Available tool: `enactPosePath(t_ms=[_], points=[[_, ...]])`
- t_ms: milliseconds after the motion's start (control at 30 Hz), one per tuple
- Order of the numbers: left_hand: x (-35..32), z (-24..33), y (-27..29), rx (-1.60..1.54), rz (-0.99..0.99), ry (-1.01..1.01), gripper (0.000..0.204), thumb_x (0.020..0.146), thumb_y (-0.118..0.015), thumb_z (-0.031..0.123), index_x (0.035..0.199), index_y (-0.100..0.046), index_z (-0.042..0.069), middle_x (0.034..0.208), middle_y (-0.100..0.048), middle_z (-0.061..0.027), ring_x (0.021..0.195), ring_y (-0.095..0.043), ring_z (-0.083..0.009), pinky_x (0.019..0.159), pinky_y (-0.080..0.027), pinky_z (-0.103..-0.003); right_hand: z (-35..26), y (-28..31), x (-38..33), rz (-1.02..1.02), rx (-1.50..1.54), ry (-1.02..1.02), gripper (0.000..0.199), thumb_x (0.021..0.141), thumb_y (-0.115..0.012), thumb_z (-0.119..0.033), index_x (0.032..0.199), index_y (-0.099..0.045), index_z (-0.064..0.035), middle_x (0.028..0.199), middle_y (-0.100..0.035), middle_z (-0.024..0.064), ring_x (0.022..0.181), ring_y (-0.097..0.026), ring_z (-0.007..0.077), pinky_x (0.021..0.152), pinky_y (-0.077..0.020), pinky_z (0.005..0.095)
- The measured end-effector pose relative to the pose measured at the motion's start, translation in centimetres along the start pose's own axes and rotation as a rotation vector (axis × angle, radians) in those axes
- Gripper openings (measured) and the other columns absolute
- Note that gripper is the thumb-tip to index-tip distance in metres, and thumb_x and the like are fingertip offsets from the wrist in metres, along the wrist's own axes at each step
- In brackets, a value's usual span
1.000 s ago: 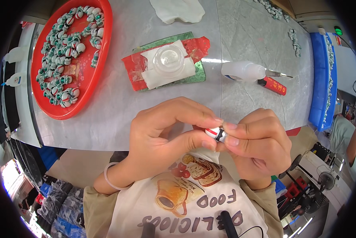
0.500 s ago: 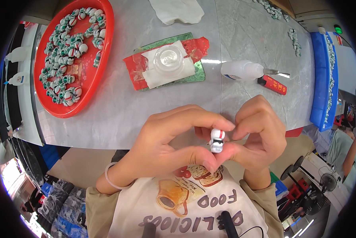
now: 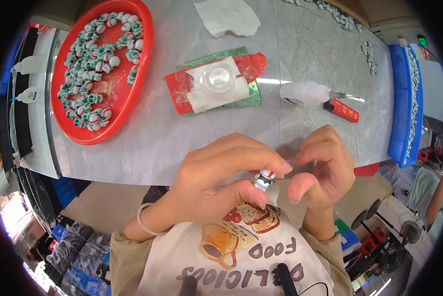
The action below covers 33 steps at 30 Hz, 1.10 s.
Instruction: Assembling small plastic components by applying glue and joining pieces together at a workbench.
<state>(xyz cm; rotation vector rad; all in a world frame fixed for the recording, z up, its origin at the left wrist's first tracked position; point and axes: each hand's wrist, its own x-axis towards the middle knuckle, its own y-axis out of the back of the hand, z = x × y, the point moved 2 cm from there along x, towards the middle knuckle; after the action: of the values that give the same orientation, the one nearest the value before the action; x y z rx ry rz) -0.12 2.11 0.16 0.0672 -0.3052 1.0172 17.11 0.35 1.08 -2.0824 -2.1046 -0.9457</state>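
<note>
The left hand (image 3: 206, 172) grasps a small white figurine (image 3: 263, 182) between thumb and fingers, near the counter's (image 3: 132, 165) front edge. Its long axis slants, red-striped head away from the person and slightly right, base seemingly toward the thumb. The right hand's (image 3: 327, 170) fingers, just beside, are released and loosely curled.

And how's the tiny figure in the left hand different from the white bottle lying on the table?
The figure is much smaller than the bottle. The figure is pinched in the left hand, off the table, while the bottle lies on its side on it. The figure has a red stripe and a dark band; the bottle is mostly plain, cloudy white. Both have white on them.
</note>
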Motion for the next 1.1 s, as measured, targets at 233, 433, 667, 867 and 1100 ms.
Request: enactPosePath(t_ms=[233, 433, 667, 867, 1100], points=[[0.2, 3.5, 4.2, 0.146, 0.137, 0.038, 0.031, 0.077, -0.061, 0.021, 0.097, -0.055, -0.003, 0.087, -0.058, -0.0114, 0.073, -0.054, -0.0177, 0.066, -0.043, -0.028, 0.1, -0.2, -1.2, 0.048, 0.001, -0.088, 0.038, 0.058, -0.074, -0.031, 0.065, -0.052, -0.0006, 0.059, -0.050, 0.0065, 0.052, -0.044, 0.0168, 0.045, -0.0313, 0.0253], [0.2, 5.7, 11.5, 1.178, 0.227, 0.380, 0.021, 0.074, -0.058, 0.007, 0.095, -0.055, 0.004, 0.087, -0.054, -0.0094, 0.079, -0.055, -0.0239, 0.067, -0.043, -0.032, 0.0, -0.3, -1.3, -0.025, -0.012, -0.180, 0.035, 0.076, -0.064, -0.030, 0.067, -0.049, 0.0003, 0.064, -0.047, 0.0058, 0.056, -0.040, 0.0120, 0.047, -0.0289, 0.0218], [1.1, 7.4, 13.7, 1.356, 0.379, 0.272, 0.024, 0.074, -0.059, 0.011, 0.096, -0.054, 0.004, 0.090, -0.052, -0.0116, 0.085, -0.052, -0.0300, 0.071, -0.043, -0.036, 0.4, -0.1, -1.2, 0.018, 0.002, -0.149, 0.030, 0.075, -0.064, -0.025, 0.066, -0.050, 0.0003, 0.062, -0.047, 0.0056, 0.054, -0.039, 0.0109, 0.045, -0.0272, 0.0213], [1.5, 6.6, 13.9, 1.507, 0.308, 0.398, 0.036, 0.076, -0.059, 0.018, 0.109, -0.051, 0.009, 0.107, -0.047, -0.0132, 0.092, -0.051, -0.0309, 0.074, -0.042, -0.038, 0.3, 0.0, -0.9, -0.003, 0.066, -0.183, 0.027, 0.075, -0.064, -0.021, 0.064, -0.050, -0.0003, 0.061, -0.048, 0.0054, 0.048, -0.037, 0.0087, 0.042, -0.0252, 0.0200], [5.7, 9.7, 15.1, 1.416, 0.126, 0.608, 0.025, 0.076, -0.057, 0.014, 0.100, -0.058, 0.009, 0.090, -0.057, -0.0126, 0.077, -0.056, -0.0307, 0.068, -0.044, -0.037, 0.5, 0.3, -0.5, 0.011, 0.111, -0.178, 0.025, 0.073, -0.065, -0.017, 0.062, -0.050, -0.0003, 0.058, -0.048, 0.0051, 0.048, -0.039, 0.0100, 0.041, -0.0254, 0.0208]])
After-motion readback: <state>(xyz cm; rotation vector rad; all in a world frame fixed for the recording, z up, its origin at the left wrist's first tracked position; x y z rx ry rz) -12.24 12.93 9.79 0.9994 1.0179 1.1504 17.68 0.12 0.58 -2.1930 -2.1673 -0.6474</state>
